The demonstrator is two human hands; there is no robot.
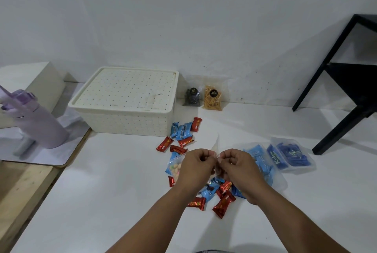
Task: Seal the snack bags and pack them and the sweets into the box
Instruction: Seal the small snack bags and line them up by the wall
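Head view: the left hand (194, 168) and the right hand (237, 166) are held together at the centre of the picture, almost touching, with all fingers curled. Between them the top edge of a clear snack bag (176, 168) is pinched by both hands. The bag is filled with small pastel-coloured pieces, and most of it is hidden behind the left hand.

Under and around the hands, red and blue wrapped sweets (222, 204) are scattered on the white table (102, 201). More of them are seen at 12 o'clock from the hands, just beside the front right corner of the box (126, 101). The box is cream, perforated, and its lid is closed. It stands at 11 o'clock from the hands.

At 3 o'clock, just beside the right hand, a clear bag of light blue packets (263, 163) is lying flat. Further at 3 o'clock a second clear bag with dark blue packets (291, 155) is placed.

At 12 o'clock, against the wall, two small bags are leaned: a dark snack bag (192, 97) and, touching it on the right, a yellow stick snack bag (213, 98).

At 9 o'clock, well apart, a lilac bottle (40, 124) is seen on a pale mat. At 2 o'clock a black frame (346, 89) is standing.
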